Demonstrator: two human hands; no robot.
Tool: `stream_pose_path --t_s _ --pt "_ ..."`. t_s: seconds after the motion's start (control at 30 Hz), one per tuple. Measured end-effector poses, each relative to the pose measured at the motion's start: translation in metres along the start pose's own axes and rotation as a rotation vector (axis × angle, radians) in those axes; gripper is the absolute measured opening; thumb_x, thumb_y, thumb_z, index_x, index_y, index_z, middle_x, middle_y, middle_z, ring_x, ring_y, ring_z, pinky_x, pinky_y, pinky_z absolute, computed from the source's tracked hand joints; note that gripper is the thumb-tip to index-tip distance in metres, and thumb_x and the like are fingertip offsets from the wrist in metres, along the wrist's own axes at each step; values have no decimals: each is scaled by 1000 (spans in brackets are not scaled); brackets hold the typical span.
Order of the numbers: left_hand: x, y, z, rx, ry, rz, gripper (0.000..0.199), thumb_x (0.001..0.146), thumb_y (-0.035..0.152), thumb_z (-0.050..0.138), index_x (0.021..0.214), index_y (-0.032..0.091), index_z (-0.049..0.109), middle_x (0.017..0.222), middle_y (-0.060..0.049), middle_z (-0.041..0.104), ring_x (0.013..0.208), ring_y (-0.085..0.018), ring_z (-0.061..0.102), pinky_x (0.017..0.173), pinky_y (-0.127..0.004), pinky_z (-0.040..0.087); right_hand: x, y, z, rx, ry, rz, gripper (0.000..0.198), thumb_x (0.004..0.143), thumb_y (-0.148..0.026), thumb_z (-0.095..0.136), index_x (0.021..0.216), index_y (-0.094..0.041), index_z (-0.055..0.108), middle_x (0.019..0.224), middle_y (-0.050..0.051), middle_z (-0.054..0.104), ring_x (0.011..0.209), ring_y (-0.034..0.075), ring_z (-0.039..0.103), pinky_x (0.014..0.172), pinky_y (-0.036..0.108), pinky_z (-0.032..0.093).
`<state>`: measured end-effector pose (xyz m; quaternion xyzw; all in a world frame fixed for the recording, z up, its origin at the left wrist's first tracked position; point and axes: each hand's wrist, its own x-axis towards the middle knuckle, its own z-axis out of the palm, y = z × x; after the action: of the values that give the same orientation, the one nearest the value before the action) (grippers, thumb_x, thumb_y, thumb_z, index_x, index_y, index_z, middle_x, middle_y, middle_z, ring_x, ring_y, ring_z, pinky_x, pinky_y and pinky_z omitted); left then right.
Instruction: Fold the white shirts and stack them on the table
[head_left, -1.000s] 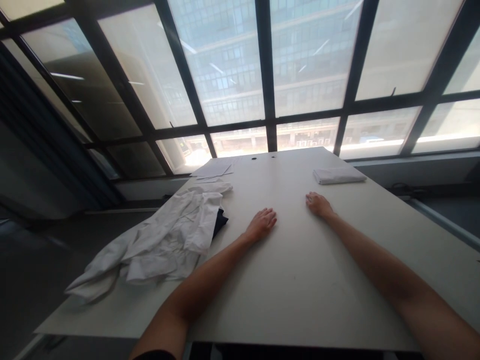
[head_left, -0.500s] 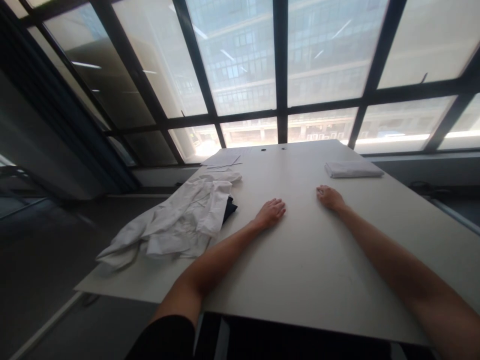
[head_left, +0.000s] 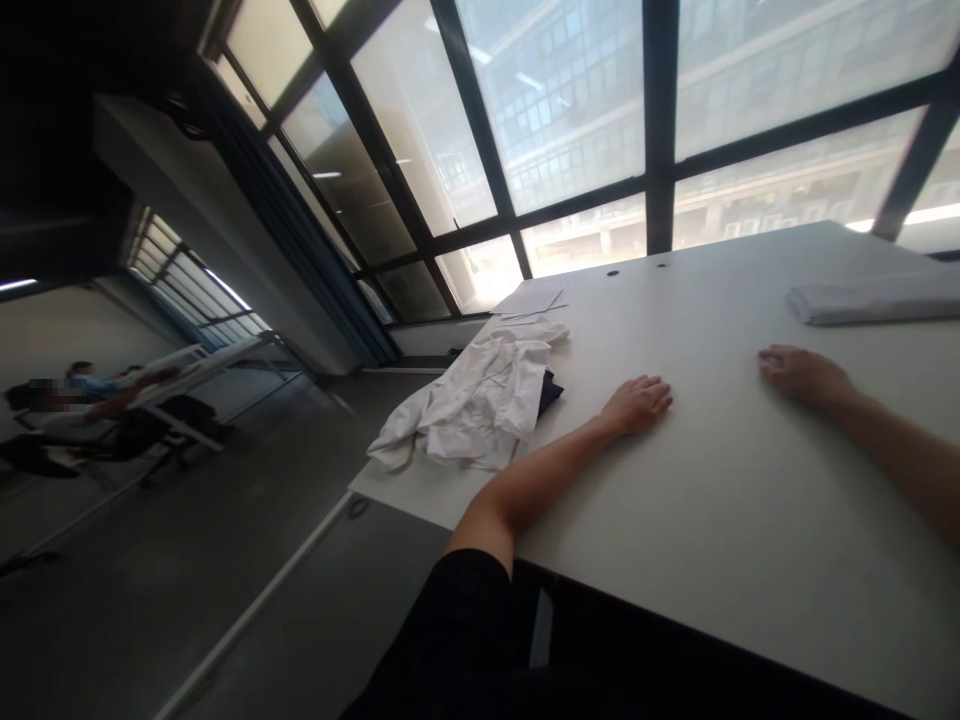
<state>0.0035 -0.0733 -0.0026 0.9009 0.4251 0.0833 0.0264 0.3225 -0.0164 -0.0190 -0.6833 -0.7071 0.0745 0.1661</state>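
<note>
My left hand (head_left: 637, 405) lies palm down on the white table (head_left: 675, 500), fingers stretched out and holding nothing. To its left is a crumpled white garment (head_left: 480, 395), apart from the hand, with a bit of dark cloth (head_left: 551, 393) poking out from under its right side. My right hand (head_left: 804, 375) rests on the tabletop with its fingers curled in, and no object shows in it. Just beyond that hand sits a folded, pale cloth (head_left: 877, 298), flat and neat, not touched.
Sheets of paper (head_left: 529, 297) lie at the table's far left corner. Two small dark holes, one a cable hole (head_left: 613, 273), mark the far edge. Tall windows (head_left: 555, 110) stand behind. Far left, people sit at another table (head_left: 202, 370).
The view has swung to the left, so everything sits further right and the people at left have come into sight. Both hands stay in place on the table.
</note>
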Motion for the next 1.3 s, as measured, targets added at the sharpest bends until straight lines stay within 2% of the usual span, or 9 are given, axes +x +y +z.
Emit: stream_pose_path --t_s 0.47,0.8,0.97,1.03,1.13,1.3 --pt "-4 -2 4 -29 27 5 46 107 42 35 141 20 54 154 -7 48 144 -24 40 119 -40 33 4 7 18 -164 86 -110 47 98 -26 38 134 -4 61 143 24 56 130 30 54 108 36 37" --pt "-5 4 -6 -77 19 -27 44 106 39 39 141 19 55 155 -8 47 144 -25 40 120 -41 32 1 2 9 -172 102 -128 40 96 -24 43 123 -8 68 134 23 63 124 30 60 104 37 44" --pt "-8 7 -10 -60 47 10 36 103 35 44 134 21 59 150 -7 53 139 -21 46 118 -36 35 0 -1 9 -164 112 -138 39 94 -25 45 121 -9 69 131 23 64 123 31 61 102 38 46" --pt "-9 8 -17 -48 43 7 33 103 34 45 128 22 62 144 -6 58 133 -20 52 113 -34 40 -1 -2 11 -173 118 -148 41 95 -25 43 122 -9 68 132 24 63 124 32 60 104 39 45" --pt "-13 6 -37 -26 39 -84 34 102 36 45 127 23 64 135 -6 64 121 -22 61 103 -34 49 -1 -3 14 -182 133 -159 42 95 -26 43 123 -9 68 130 23 64 126 32 59 106 40 45" --pt "-31 -14 -86 56 153 -266 38 101 38 46 131 20 62 129 -9 67 116 -26 62 102 -38 48 2 -1 18 -172 125 -176 43 95 -26 42 124 -7 68 134 26 62 129 35 57 107 44 44"
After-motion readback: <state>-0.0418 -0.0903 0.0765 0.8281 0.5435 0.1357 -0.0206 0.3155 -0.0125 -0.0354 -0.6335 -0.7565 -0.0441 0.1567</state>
